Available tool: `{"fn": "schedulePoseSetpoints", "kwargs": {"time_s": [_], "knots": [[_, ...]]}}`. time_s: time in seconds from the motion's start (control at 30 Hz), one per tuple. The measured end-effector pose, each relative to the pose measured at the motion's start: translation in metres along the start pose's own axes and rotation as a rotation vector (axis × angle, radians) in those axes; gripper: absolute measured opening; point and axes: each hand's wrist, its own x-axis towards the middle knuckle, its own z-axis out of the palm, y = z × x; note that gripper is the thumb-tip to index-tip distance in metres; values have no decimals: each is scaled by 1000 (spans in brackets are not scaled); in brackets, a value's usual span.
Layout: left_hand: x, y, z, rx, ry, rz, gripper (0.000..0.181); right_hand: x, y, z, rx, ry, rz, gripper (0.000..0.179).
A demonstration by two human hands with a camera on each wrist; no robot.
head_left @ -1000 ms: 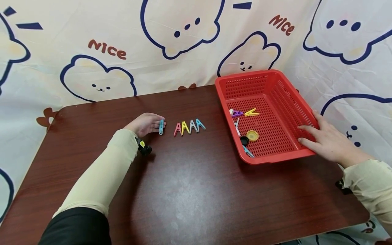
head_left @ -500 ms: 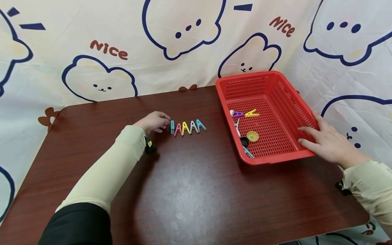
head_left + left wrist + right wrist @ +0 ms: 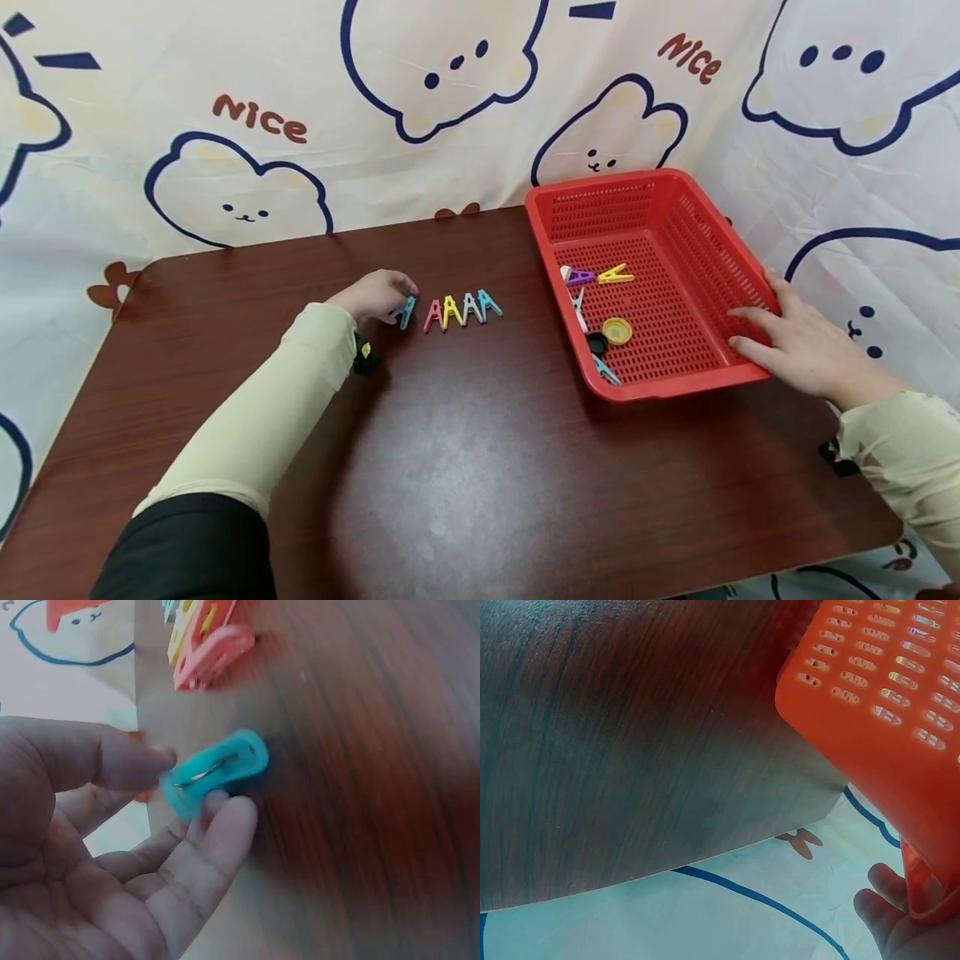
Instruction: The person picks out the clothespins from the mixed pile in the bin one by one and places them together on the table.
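In the head view, the left hand (image 3: 375,295) is pinching a light-blue plastic clothespin (image 3: 407,313) just left of four A-shaped plastic clothespins: red (image 3: 433,316), yellow (image 3: 451,312), white (image 3: 472,309) and blue (image 3: 490,304). Their legs are spreading toward the near side of the dark brown wooden table (image 3: 450,467). Setting the pinched clip level with them would likely call for matching that angle, bringing both legs down together and parting the fingers leftward, lest they nudge the red neighbour. On the right, the right hand (image 3: 813,346) is gripping the right side of a shallow red plastic basket (image 3: 678,317), two digits reaching over the rim; keeping that grip light should avoid jolting the table.

In the left wrist view, fingertips are pressing the clip from two sides, its metal spring (image 3: 206,771) showing between them; the head view is not showing that. The far-end grip is leaving much of the clip free, so it may twist; whether it is touching the table, I cannot tell.

In the right wrist view, fingertips (image 3: 876,904) are lying beneath the basket's rim, outside the wall, which the head view is hiding.
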Motion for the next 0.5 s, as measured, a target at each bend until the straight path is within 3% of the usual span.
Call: {"fn": "schedulePoseSetpoints", "kwargs": {"time_s": [0.2,0.5], "knots": [[-4,-8,-7,24,26,-8,38,1,-1,-3,-6,12,-9,57],[-2,-3,0,-38,-22,-8,38,0,0,-2,4,-11,6,59]]}}
